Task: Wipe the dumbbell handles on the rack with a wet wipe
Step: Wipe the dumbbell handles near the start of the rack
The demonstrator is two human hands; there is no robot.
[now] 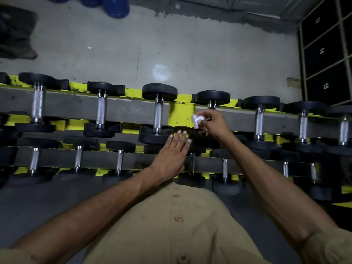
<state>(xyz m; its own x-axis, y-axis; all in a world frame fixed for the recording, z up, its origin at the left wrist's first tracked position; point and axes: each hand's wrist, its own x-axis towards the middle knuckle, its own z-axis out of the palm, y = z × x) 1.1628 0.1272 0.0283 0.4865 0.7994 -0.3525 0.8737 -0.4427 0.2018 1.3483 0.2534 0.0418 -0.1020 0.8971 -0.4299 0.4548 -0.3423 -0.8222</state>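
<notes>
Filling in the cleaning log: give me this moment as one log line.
right hand: pinches crumpled wet wipe at upper-row dumbbell, handle hidden | left hand: open, fingers straight, over rack

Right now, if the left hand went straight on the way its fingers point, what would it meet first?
Likely the rack's yellow bracket, just past the left hand's fingertips. Depth is unclear, so the hand might pass above it.

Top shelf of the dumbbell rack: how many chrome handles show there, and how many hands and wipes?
Chrome dumbbell handles on the yellow rack's top shelf: 7
Bare hands: 2, left hand and right hand
Crumpled white wet wipe, held by the right hand: 1
Total: 10
</notes>
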